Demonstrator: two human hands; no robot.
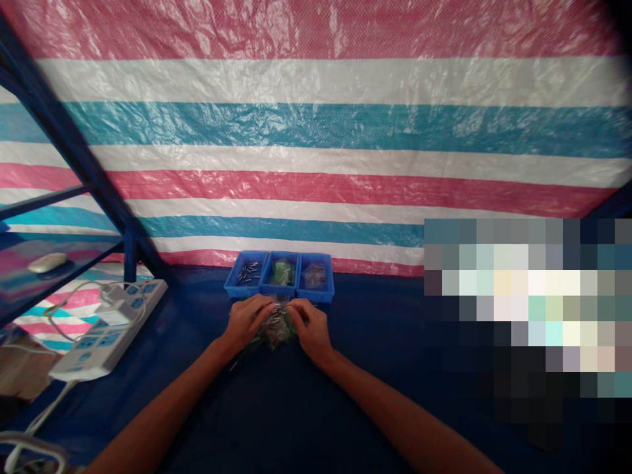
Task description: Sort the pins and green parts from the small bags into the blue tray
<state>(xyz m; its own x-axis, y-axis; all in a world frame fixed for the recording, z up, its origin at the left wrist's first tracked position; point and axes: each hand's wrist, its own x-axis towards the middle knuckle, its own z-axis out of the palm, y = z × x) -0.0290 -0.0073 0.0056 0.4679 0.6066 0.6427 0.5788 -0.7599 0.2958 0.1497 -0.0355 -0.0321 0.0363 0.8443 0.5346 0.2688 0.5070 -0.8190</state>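
Between my two hands is a clear plastic bag [277, 329] with small metal pieces showing through it. My left hand [247, 319] pinches its upper left edge, thumb and fingers together. On the other side my right hand [311, 326] has its fingers curled and closed on the bag's upper right edge. Some green material shows beside the bag, partly hidden by my hands. Just beyond stand three joined blue bins: the left bin [228, 288] holds thin metal pieces, the middle bin [278, 290] a green bagged bundle, the right bin [330, 289] brownish bagged pieces.
A white power strip [89, 359] with a plugged-in adapter and cables lies at the left. A computer mouse [48, 263] rests on a side shelf. Behind the dark blue table [385, 342] hangs a striped plastic sheet [316, 125]. The right side is pixelated.
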